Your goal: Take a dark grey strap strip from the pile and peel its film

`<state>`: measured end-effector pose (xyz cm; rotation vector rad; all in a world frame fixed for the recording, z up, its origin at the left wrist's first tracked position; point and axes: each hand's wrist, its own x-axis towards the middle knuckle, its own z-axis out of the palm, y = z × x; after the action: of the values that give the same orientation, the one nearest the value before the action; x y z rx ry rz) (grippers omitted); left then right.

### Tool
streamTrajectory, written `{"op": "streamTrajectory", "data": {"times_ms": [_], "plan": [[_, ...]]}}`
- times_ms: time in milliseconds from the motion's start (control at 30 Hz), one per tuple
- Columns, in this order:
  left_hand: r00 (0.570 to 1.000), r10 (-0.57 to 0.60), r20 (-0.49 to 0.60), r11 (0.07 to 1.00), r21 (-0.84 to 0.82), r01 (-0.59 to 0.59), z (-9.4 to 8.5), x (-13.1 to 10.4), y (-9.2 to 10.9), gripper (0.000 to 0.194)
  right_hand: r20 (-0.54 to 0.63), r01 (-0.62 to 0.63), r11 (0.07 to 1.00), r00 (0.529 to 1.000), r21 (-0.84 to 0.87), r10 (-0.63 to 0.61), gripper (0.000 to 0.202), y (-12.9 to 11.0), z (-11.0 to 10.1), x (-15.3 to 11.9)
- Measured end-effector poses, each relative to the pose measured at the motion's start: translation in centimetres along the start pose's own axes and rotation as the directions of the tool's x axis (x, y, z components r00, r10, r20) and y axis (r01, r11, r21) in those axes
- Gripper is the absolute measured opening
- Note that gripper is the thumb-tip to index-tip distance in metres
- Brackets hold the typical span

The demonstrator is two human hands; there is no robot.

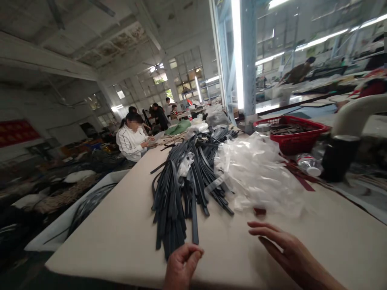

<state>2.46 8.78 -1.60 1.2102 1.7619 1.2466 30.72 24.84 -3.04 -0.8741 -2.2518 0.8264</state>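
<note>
The pile of black strips is laid on the table. Just below the pile, the left hand is curled, pinching nothing visible; to its right, the right hand is spread flat. The loose plastic bags beside the pile could probably be dragged along.

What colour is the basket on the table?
Red. The basket shows best in the head view, at the table's far right behind the clear plastic bags.

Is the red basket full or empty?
Partly filled. The red basket holds dark flat pieces lying low inside, below its rim; how many cannot be told.
</note>
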Motion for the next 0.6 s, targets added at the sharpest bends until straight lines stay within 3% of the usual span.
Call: {"op": "streamTrajectory", "data": {"times_ms": [67,133,233,433,533,600], "plan": [[0.998,0.062,-0.032,0.945,0.325,-0.048,-1.2,1.4,0.9,0.032,0.077,-0.007,0.999,0.997,0.05,0.003,0.031,-0.5,1.7,0.5],[0.997,0.063,-0.037,0.827,0.561,-0.031,-1.3,2.7,1.4,0.029,0.098,-0.02,0.997,0.995,0.076,0.013,0.031,-0.3,2.4,0.6],[1.0,0.011,0.006,0.733,0.68,-0.012,-0.5,4.5,1.4,0.044,0.094,-0.042,0.994,0.995,0.096,0.033,0.031,0.2,2.5,0.3],[0.998,-0.061,-0.004,0.829,0.556,0.053,0.0,7.1,0.2,0.05,0.052,0.017,0.996,0.998,0.088,-0.022,0.031,1.4,3.2,0.0],[0.993,-0.111,0.033,0.916,0.39,0.089,0.3,6.0,0.5,0.038,-0.017,0.044,0.998,0.999,0.054,-0.043,0.032,2.0,3.7,-0.2],[0.978,-0.144,0.153,0.97,0.218,0.109,0.9,4.0,1.4,0.021,-0.061,0.091,0.996,0.994,0.0,-0.091,0.038,1.9,4.2,-0.2]]}}
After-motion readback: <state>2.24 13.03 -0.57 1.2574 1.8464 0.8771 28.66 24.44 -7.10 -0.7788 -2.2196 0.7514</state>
